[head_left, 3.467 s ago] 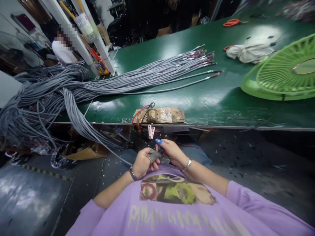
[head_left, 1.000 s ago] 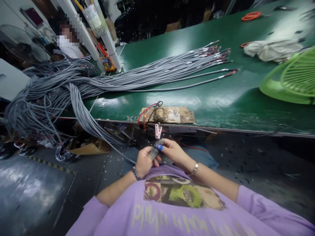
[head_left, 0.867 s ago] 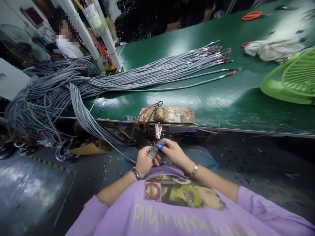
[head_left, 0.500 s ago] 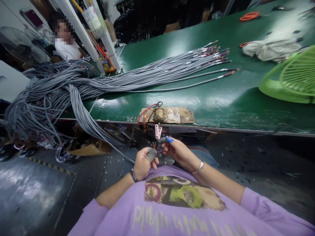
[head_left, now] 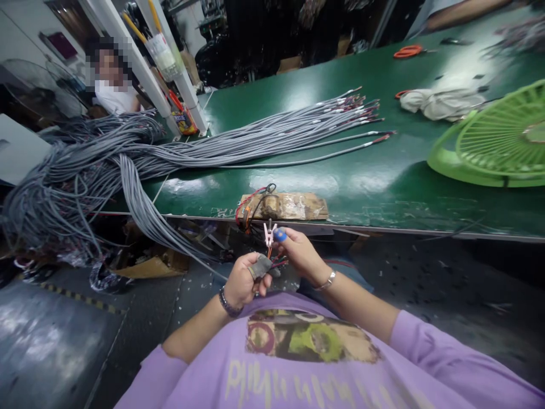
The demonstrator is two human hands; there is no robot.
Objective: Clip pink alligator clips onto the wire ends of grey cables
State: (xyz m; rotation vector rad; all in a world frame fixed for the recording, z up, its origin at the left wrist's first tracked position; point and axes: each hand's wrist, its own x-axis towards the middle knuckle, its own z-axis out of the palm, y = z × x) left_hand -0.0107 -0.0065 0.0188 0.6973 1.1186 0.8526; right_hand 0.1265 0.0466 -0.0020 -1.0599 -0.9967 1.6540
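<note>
My left hand (head_left: 250, 277), with a grey cover on its thumb, is closed around the end of a grey cable (head_left: 213, 270). Thin coloured wires (head_left: 279, 263) fan out past its fingers. Orange wires (head_left: 269, 251) rise from there to a pink clothespin (head_left: 269, 234) at the table's front edge. My right hand (head_left: 298, 253) has a blue cover on its thumb. Its fingers are pinched close beside the clothespin; what lies between them is hidden.
A wooden block (head_left: 298, 206) with red and black leads lies on the green table (head_left: 374, 199) edge. Behind it stretches a bundle of grey cables (head_left: 238, 142). A green fan (head_left: 502, 136), a white cloth (head_left: 443, 104) and orange-handled scissors (head_left: 407, 51) are on the right. A co-worker (head_left: 113, 85) sits at back left.
My right hand has moved up from the wires to the clothespin. Orange wires now show between my left hand and the clothespin. The view has shifted slightly to the right.
</note>
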